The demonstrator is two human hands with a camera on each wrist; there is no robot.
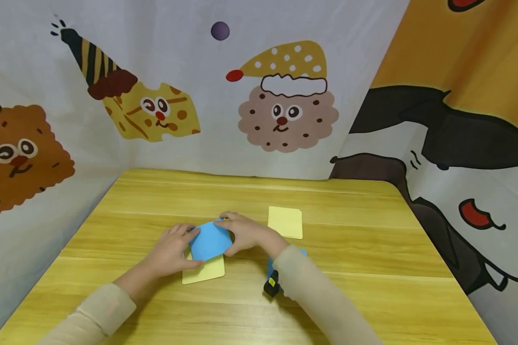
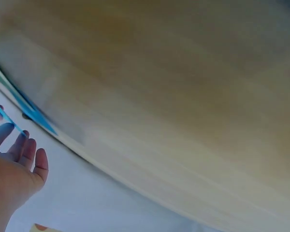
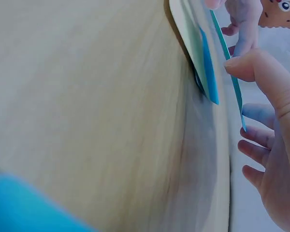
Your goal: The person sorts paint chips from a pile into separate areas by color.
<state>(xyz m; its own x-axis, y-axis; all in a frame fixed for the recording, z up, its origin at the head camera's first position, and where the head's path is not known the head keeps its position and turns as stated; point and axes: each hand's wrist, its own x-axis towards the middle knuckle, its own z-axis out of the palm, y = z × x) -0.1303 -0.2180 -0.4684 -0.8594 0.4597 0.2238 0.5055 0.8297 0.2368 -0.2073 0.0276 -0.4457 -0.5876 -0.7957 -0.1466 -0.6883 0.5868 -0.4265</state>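
A blue sheet of paper (image 1: 210, 241) is held between both hands, low over the table. My left hand (image 1: 168, 251) pinches its left side, thumb by the lower edge. At the right side, my right hand (image 1: 243, 232) pinches the same sheet between thumb and fingers. In the right wrist view the blue sheet (image 3: 234, 87) shows edge-on, raised above the table. Beneath it lies a yellow sheet (image 1: 205, 272), partly covered in the head view. A second blue piece (image 3: 210, 72) lies against that yellow sheet in the right wrist view.
Yellow square sheets (image 1: 285, 223) lie in a small stack farther back, right of the hands. More blue paper (image 1: 303, 251) shows from under the right forearm, largely hidden. The wooden table (image 1: 349, 220) meets a cartoon-printed cloth (image 1: 224, 124) at its back edge.
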